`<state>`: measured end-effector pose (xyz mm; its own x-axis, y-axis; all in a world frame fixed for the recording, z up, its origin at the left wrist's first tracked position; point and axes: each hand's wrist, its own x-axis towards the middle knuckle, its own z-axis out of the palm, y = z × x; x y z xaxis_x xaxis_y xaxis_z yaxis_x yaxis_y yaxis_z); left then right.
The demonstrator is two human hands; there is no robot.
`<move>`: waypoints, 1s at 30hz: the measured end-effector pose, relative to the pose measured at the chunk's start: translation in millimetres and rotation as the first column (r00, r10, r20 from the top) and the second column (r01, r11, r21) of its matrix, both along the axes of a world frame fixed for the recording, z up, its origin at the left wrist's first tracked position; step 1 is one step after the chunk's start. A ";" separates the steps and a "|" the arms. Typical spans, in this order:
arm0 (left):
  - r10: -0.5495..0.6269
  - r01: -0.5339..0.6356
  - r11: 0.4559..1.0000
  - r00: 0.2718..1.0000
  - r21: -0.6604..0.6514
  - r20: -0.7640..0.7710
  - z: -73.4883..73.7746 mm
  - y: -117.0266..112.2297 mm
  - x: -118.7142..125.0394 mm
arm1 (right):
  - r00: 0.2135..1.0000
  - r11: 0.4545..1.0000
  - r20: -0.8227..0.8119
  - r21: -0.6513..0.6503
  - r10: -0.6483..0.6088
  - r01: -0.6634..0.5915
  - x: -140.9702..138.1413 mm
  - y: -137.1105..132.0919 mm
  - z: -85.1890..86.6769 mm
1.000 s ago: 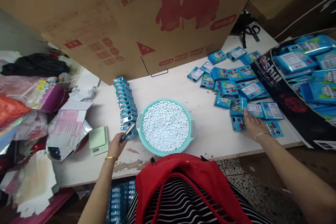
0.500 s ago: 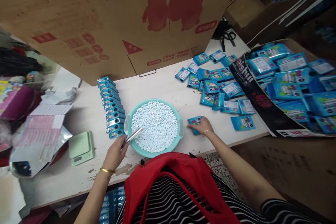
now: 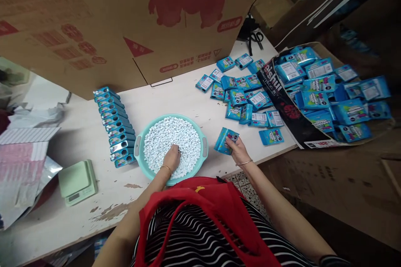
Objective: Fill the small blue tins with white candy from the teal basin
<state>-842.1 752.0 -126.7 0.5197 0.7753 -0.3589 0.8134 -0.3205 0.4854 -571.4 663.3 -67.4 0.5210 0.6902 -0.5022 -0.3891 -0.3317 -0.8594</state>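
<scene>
My left hand (image 3: 172, 158) is closed, with its fingertips down among the small white candies (image 3: 188, 142) in a round turquoise basin (image 3: 205, 147). The metal scoop it gripped a moment ago is hidden by the hand and the candies. At the basin's right, my right hand (image 3: 238, 150) is closed on a blue candy packet (image 3: 223, 144), held between thumb and fingers just above the table. Left of the basin stands a row of blue packets (image 3: 117, 127) with dark round spots on their ends, some with white candies on top.
Loose blue packets (image 3: 238, 96) lie at the back right, beside a carton (image 3: 282, 96) heaped with more. A large cardboard box (image 3: 109, 29) walls off the back. A pale green scale (image 3: 77, 179) sits at the left, and black scissors (image 3: 257, 38) lie at the back.
My left hand has moved from the basin's left rim into the candies, and the scoop has gone out of sight. My right hand has lifted and tilted its packet. The view has shifted right.
</scene>
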 end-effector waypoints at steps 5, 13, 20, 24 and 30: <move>-0.008 0.008 1.000 0.995 0.009 0.102 10.7 2.8 -10.9 | 0.982 0.979 -0.128 0.162 0.142 -0.121 -24.2 8.3 21.8; -0.154 0.124 0.985 0.945 0.119 0.288 102.6 22.1 -60.0 | 0.698 0.856 0.639 0.118 0.323 -0.504 -47.8 18.8 36.7; -0.335 0.314 0.936 0.933 0.160 0.130 172.0 38.0 -53.0 | 0.417 0.693 0.850 0.088 0.322 -0.715 -77.1 31.9 32.8; -0.416 0.429 0.889 0.903 0.161 -0.108 196.3 41.0 -36.2 | 0.396 0.680 0.868 0.096 0.301 -0.727 -89.6 34.6 31.6; -0.432 0.500 0.846 0.846 0.185 -0.311 231.4 32.6 -4.9 | 0.372 0.677 0.889 0.100 0.269 -0.729 -92.5 36.6 27.3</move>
